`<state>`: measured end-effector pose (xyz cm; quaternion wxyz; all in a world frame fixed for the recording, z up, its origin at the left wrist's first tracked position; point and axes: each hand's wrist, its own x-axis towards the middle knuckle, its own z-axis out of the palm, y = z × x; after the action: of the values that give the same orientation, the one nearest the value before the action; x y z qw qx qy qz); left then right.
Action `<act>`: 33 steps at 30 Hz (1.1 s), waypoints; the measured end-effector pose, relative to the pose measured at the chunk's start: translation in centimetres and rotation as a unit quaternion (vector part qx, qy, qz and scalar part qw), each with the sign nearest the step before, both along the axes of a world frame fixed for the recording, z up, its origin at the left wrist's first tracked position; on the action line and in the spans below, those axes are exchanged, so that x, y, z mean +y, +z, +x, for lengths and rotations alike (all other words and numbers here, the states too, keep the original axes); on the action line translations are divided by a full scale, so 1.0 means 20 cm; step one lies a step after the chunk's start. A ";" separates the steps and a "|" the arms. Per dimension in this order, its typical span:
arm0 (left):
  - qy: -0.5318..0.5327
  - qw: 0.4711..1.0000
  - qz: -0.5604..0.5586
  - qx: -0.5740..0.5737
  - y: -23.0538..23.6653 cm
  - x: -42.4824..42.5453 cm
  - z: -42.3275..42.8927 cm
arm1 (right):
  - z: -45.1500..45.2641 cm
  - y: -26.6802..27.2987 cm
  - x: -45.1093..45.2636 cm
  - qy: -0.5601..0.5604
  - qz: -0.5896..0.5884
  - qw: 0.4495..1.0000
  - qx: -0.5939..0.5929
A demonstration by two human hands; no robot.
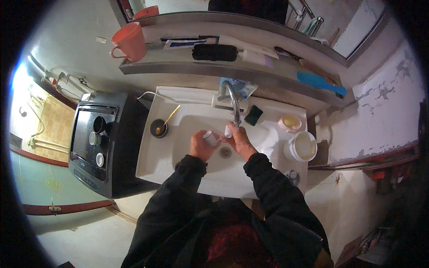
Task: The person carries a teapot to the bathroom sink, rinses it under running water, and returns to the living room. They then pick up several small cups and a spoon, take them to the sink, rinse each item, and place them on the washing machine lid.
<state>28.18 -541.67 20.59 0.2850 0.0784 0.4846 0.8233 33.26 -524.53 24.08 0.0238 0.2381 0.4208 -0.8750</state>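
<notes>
Over the white washbasin (pixel 187 147), my left hand (pixel 198 146) grips a small white cup or jar (pixel 211 138), partly covered by the fingers. My right hand (pixel 240 140) is closed on another small white piece (pixel 228 131), too hidden to name exactly. That hand is just below the spout of the chrome faucet (pixel 235 107). Between and slightly below both hands sits the round drain (pixel 225 152). A dark green scouring sponge (pixel 253 115) lies on the basin's back rim, right of the faucet.
At left, a dark bowl (pixel 159 134) holds a yellow-handled brush. A black washing machine (pixel 127 144) carries several small cups and lids. To the right are a pink soap dish (pixel 289 123) and white bucket (pixel 295 150). Above runs a shelf (pixel 174 68) with a pink mug (pixel 130 42).
</notes>
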 end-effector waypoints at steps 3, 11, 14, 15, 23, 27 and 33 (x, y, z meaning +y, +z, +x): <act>-0.015 0.999 -0.041 -0.030 0.16 0.11 0.07 | 0.02 -0.03 0.08 -0.019 0.023 0.997 -0.073; -0.074 0.971 -0.007 -0.228 0.34 0.48 0.09 | 0.19 -0.10 0.31 -0.072 -0.070 0.988 0.116; -0.125 0.958 0.043 -0.255 0.30 0.51 0.09 | 0.28 -0.13 0.37 -0.107 -0.167 0.977 0.076; -0.127 0.956 0.052 -0.259 0.29 0.51 0.10 | 0.30 -0.13 0.37 -0.091 -0.167 0.978 0.089; 0.002 0.990 -0.011 -0.143 0.13 0.39 0.13 | 0.22 0.02 0.15 -0.044 -0.115 0.991 -0.045; 0.035 0.964 -0.218 0.146 0.09 0.27 0.04 | 0.14 -0.01 0.09 0.042 0.162 0.985 0.030; -0.001 0.908 -0.360 0.215 0.21 0.18 0.15 | 0.14 -0.07 0.07 0.080 0.691 0.708 0.121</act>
<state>31.19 -538.00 24.77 0.1835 0.1461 0.7974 0.5560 36.01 -523.14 22.69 -0.1290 0.0457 0.9246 -0.3554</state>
